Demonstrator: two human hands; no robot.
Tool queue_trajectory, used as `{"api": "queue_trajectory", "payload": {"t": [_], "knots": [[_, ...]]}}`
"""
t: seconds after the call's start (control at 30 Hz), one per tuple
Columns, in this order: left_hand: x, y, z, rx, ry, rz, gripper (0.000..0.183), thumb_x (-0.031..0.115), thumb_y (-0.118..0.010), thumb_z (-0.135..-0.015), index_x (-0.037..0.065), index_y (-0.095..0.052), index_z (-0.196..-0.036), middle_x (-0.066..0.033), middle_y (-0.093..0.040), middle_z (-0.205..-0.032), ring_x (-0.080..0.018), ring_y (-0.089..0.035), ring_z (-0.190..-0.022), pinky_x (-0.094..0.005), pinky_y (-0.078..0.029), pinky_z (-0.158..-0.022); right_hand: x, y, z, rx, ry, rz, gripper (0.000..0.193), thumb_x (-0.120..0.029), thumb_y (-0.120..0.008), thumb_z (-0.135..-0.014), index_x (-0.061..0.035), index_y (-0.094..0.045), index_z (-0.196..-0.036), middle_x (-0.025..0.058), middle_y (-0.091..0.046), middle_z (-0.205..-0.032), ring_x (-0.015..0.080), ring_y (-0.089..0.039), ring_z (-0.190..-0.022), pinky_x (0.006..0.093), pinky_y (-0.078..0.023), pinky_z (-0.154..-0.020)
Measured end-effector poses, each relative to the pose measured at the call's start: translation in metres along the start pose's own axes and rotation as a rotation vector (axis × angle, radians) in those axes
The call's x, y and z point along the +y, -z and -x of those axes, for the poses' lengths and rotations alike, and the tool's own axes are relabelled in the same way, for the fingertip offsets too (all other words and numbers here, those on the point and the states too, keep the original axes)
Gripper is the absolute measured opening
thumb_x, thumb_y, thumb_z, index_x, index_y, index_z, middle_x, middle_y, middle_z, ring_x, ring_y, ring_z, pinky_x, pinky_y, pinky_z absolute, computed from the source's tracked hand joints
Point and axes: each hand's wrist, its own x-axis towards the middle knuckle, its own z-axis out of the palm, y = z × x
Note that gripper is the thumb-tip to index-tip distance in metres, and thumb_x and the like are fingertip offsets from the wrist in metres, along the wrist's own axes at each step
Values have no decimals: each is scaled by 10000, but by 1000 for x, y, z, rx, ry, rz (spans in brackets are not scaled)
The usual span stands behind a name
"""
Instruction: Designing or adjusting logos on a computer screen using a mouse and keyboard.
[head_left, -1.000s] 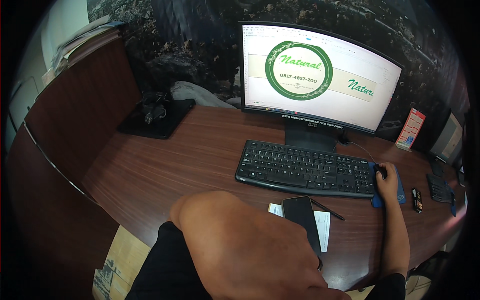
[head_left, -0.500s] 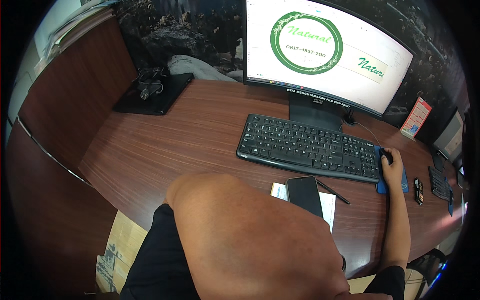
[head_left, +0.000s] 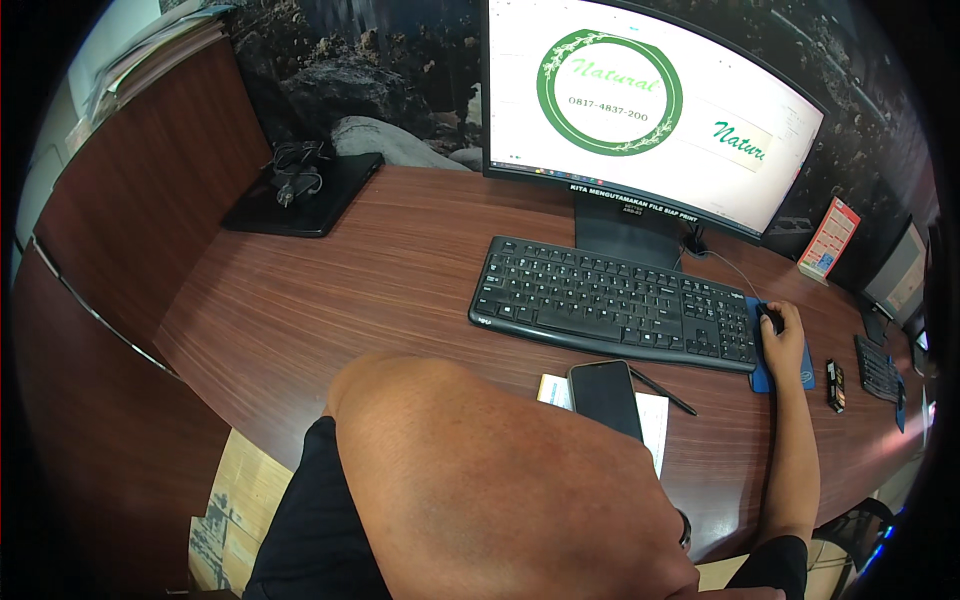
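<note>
At the right of the desk, my right hand rests curled over a black computer mouse on a blue mouse pad. My left arm lies bent across the lower middle, and a dark band shows by its edge. Of my left hand, at most a sliver shows at the bottom edge; its fingers are hidden. Left of the mouse sits a black keyboard, untouched. The monitor behind it displays a green leafy ring with lettering.
Partly behind my arm, a phone lies on white paper, with a black pen alongside. A closed black laptop bears a coiled cable. To the right are a small black box, a desk calendar and another keyboard.
The whole view has shifted slightly, so the desk things appear a little lower and further left. My right hand stays on the mouse, and the screen picture looks the same.
</note>
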Motion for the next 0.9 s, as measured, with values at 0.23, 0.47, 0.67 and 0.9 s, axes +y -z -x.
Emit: {"api": "queue_trajectory", "payload": {"t": [0.23,0.47,0.67,0.9], "knots": [[0,1,1,113,1,99,1050,284,-843,-782,253,-210,-1619,-154,-744,-1087,-350,-751,-887,-429,-645,-680,-7,3,0,-12,-22,22,229,-47,-693,-857,14,-663,-1075,165,-651,-1107,334,-648,-1060,377,-494,-947],[3,4,-3,-14,94,62,937,282,-799,-834,300,-265,-1603,-141,-741,-1124,-345,-753,-906,-427,-649,-701,-9,3,-1,-17,-9,32,237,-57,-683,-864,14,-662,-1089,168,-646,-1104,332,-646,-1050,372,-493,-933],[0,0,-2,14,109,142,718,298,-647,-961,336,-299,-1588,-121,-741,-1136,-332,-755,-908,-426,-649,-712,-12,3,-2,-23,-21,21,245,-64,-677,-865,12,-656,-1097,168,-642,-1100,331,-643,-1049,367,-491,-930],[-3,1,-2,60,46,147,808,269,-723,-898,196,-308,-1587,-137,-739,-1120,-358,-744,-924,-447,-641,-713,-9,2,-2,-11,-9,35,243,-58,-688,-862,13,-656,-1092,163,-643,-1098,331,-645,-1048,367,-493,-932]]}}
